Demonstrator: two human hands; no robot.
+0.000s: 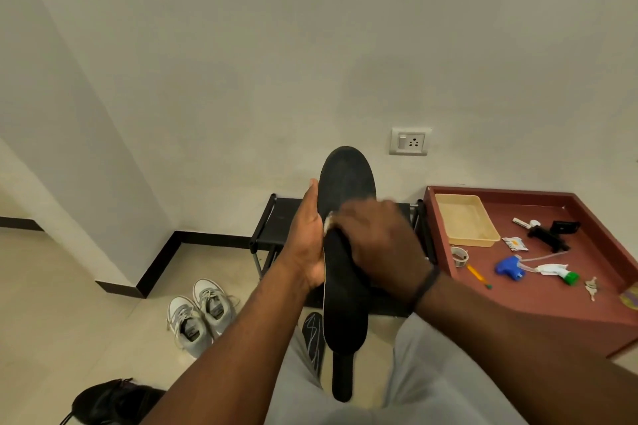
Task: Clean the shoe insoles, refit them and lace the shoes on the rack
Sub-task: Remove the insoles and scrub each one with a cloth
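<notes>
Insole (346,183) held by left hand (308,245); markings unreadable.

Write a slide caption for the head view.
Left hand holds black insole upright while right hand wipes it with a white cloth.

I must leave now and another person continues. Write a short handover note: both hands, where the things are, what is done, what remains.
Left hand holds the black insole upright by its edge, in front of the black shoe rack.
Right hand presses a white cloth against the insole's middle; it is motion-blurred, so wiping appears under way.
More dark insoles lie on the floor below, between the knees.
Grey sneakers, laces loose, stand on the floor left of the rack.
Done: insoles appear to be out.
Left: finish cleaning, refit insoles, lace shoes, place on rack.
</notes>
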